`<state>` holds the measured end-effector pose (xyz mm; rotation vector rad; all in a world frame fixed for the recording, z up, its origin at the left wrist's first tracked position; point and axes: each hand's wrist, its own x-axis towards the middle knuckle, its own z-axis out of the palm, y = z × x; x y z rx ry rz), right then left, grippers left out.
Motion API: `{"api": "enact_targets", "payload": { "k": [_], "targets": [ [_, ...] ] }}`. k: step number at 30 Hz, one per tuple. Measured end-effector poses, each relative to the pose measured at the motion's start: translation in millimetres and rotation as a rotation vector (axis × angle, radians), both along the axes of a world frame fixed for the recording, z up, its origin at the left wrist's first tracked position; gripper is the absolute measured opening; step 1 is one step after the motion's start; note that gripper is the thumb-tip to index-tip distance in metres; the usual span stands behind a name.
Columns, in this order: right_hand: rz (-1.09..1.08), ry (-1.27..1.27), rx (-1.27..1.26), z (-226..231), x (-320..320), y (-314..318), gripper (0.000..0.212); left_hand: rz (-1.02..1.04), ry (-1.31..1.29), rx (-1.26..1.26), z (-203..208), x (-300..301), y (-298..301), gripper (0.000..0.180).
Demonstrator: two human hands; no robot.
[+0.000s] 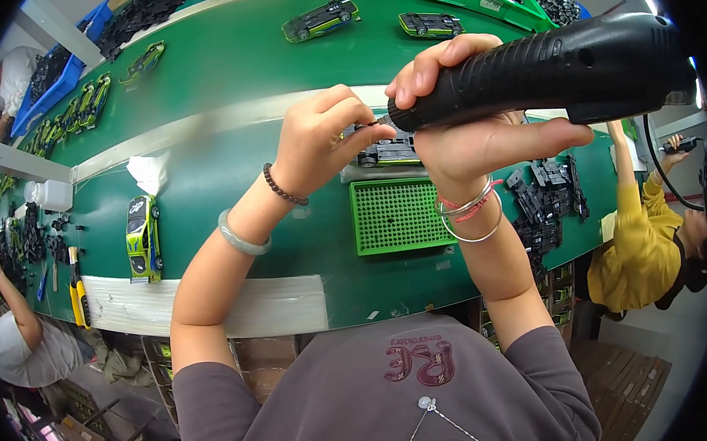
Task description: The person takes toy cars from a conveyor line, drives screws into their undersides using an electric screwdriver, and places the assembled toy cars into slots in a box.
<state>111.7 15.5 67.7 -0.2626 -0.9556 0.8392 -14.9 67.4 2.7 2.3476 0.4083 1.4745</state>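
Observation:
My right hand (459,152) is wrapped round a black electric screwdriver (556,71), held level with its tip pointing left. At that tip, my left hand (323,132) has thumb and fingers pinched together. Whatever they grip is too small to make out. Below and behind the tip lies a toy car (390,151), its grey-black underside up, partly hidden by my hands. Nearer me sits a green tray (357,220) with rows of small holes. To the left stands a finished-looking green and blue toy car (143,235).
Black car chassis parts (545,199) are heaped at the right. A yellow-handled tool (77,293) and a white jar (48,195) lie left. Upturned cars (321,20) rest on the far green belt, beside a green bin (486,2). Co-workers sit on both sides, one in a yellow top (638,250).

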Motion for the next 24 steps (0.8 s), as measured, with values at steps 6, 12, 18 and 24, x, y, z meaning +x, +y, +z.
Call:
{"api": "enact_targets", "payload": {
  "k": [6, 12, 18, 24],
  "targets": [
    [-0.064, -0.091, 0.002, -7, 1, 6, 0.111, 0.055, -0.016, -0.070, -8, 0, -4, 0.028],
    [-0.146, -0.283, -0.234, -17, -6, 7, 0.104, 0.019, 0.728, -0.148, 10, -33, 21, 0.056],
    [-0.126, -0.356, -0.323, -38, -11, 12, 0.101, -0.089, 0.787, -0.241, -2, -29, 23, 0.058],
    [-0.141, -0.453, -0.324, -45, -13, 19, 0.099, -0.086, 0.738, -0.236, -4, -28, 24, 0.055]
  ]
}}
